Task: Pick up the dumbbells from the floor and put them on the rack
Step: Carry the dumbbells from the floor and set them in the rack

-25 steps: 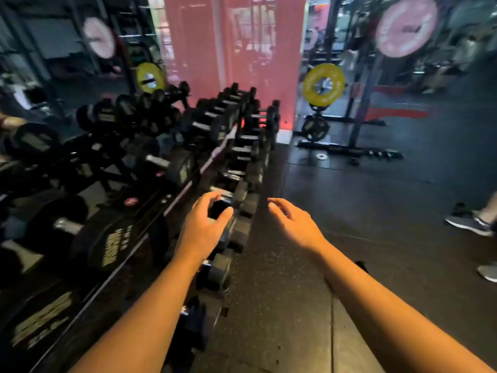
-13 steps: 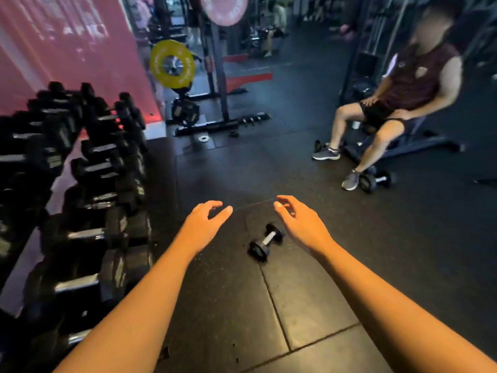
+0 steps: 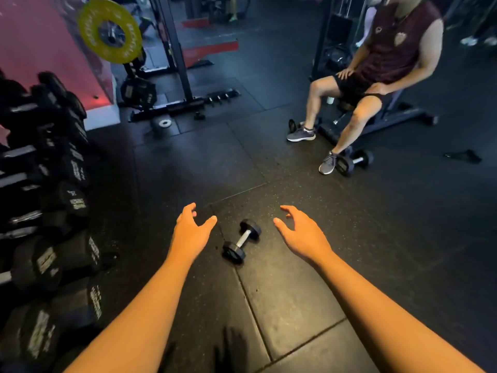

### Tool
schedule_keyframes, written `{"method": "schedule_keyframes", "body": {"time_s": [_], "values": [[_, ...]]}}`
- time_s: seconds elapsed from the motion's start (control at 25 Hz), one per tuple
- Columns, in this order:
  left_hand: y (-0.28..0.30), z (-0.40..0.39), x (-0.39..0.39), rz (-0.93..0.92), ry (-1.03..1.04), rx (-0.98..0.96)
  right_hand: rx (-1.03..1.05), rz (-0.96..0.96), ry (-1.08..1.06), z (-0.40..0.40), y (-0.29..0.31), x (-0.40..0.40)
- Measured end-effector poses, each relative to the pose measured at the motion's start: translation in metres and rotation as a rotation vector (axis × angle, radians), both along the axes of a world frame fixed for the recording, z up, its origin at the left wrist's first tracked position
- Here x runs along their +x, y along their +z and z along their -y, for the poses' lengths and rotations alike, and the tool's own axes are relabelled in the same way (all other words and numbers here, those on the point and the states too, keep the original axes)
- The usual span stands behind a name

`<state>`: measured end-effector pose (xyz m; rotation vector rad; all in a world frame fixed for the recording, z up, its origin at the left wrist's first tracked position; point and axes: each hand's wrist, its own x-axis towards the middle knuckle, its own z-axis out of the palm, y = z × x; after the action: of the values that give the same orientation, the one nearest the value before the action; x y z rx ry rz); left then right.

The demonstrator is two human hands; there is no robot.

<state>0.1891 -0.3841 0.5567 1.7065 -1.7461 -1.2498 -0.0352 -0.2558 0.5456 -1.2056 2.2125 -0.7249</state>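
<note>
A small black dumbbell [image 3: 242,241] with a silver handle lies on the black rubber floor, between my two hands. My left hand [image 3: 191,230] hovers just left of it, fingers apart and empty. My right hand [image 3: 302,234] hovers just right of it, also spread and holding nothing. Neither hand touches the dumbbell. The dumbbell rack [image 3: 45,211], full of black dumbbells, runs along the left edge. A second dumbbell [image 3: 353,162] lies farther off by a seated person's foot.
A person [image 3: 376,76] sits on a bench [image 3: 390,117] at the upper right, feet on the floor. A squat stand [image 3: 174,76] with a yellow plate [image 3: 110,30] stands at the back left. A small plate [image 3: 163,123] and a black strap [image 3: 462,156] lie on the floor.
My view has swung right and down, away from the rack. My left hand has left the racked dumbbell. Both hands now hang on either side of the floor dumbbell, which looks closer.
</note>
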Motion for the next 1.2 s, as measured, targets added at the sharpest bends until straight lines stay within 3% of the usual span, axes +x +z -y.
{"method": "schedule_keyframes", "body": {"time_s": [0.24, 0.56, 0.8, 1.04, 1.2], "values": [[-0.053, 0.063, -0.034, -0.009, 0.207, 0.138, 0.110, -0.054, 0.097, 0.096, -0.049, -0.043], [-0.182, 0.160, -0.071, 0.075, 0.403, 0.351, 0.275, -0.160, 0.274, 0.242, -0.157, -0.080], [-0.342, 0.198, -0.107, 0.150, 0.595, 0.498, 0.381, -0.150, 0.400, 0.315, -0.325, -0.108], [-0.542, 0.231, -0.151, 0.141, 0.769, 0.541, 0.422, -0.200, 0.547, 0.382, -0.535, -0.143], [-0.628, 0.247, -0.178, 0.138, 0.823, 0.565, 0.447, -0.212, 0.564, 0.419, -0.625, -0.140]]}}
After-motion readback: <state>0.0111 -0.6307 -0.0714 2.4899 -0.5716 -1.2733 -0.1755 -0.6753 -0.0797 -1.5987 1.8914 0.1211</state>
